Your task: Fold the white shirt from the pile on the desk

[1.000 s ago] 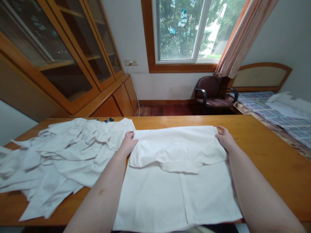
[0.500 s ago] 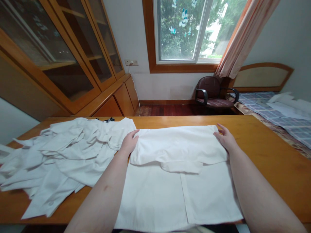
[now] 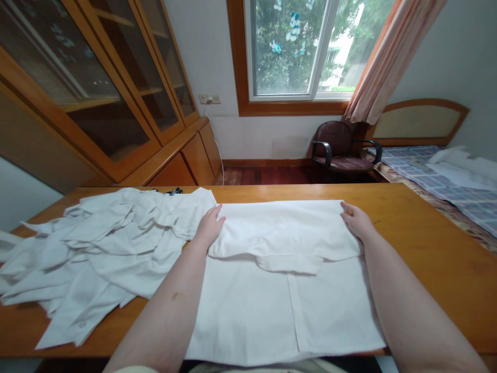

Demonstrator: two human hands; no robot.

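A white coat (image 3: 248, 305) lies spread before me, its far part folded back toward me in a wide band. A collar-like strip sticks out from under the band's near edge, above a straight seam or slit. At the far left corner of the fold, my left hand (image 3: 210, 224) is closed, thumb and fingers pinching the cloth. My right hand (image 3: 355, 220) grips the far right corner the same way, fingertips on the edge. Both forearms run along the coat's sides.
A rumpled heap of white garments (image 3: 116, 243) covers the left of the wooden table (image 3: 435, 269), with a small dark patterned item (image 3: 174, 191) behind it. Beyond the table are a glass-door cabinet (image 3: 155, 140), an armchair (image 3: 337, 147) and a bed (image 3: 446, 171).
Both hands have shifted slightly; the right moved a little inward and closed onto the fold's corner. The fold's far edge looks straighter.
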